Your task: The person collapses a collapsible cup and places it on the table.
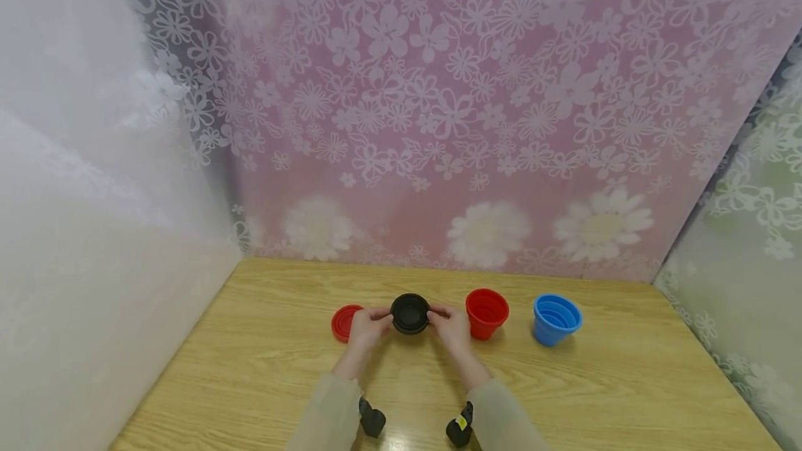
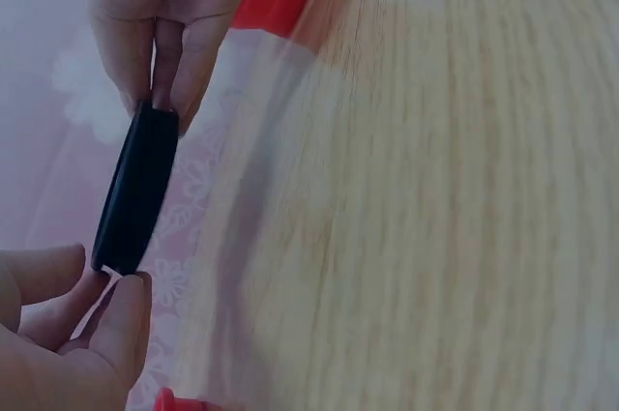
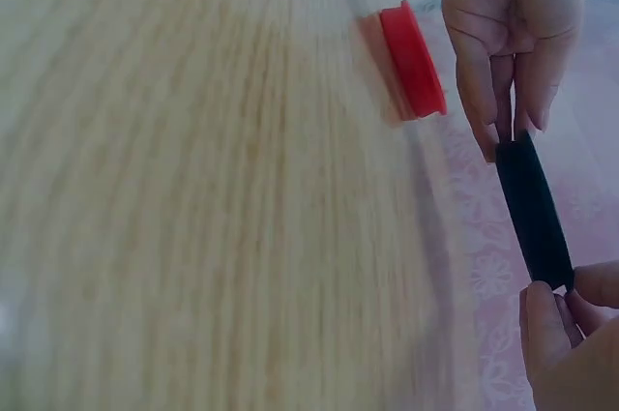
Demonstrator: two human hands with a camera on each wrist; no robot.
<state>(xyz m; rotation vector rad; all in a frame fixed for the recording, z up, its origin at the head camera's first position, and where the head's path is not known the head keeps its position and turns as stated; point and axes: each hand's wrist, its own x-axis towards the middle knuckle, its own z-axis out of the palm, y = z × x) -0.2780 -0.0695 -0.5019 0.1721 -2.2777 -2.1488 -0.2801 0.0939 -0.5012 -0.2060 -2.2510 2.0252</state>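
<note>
If squeezed unevenly, could tilt or slip: from the head view, shows a black flattened cup grasped at opposite sides of its rim by left grip and right grip, near the far edge of the bench. Could topple the red upright cup if swinging the right grip towards the right edge, or shove the red flattened cup with the left grip. Also shows a blue cup nearer the right edge.

From the left wrist, reveals a thin profile, seemingly raised off the bench; could drop if loosened on one side.

From the right wrist, adds the red flattened cup's side wall, but no blue cup.
</note>
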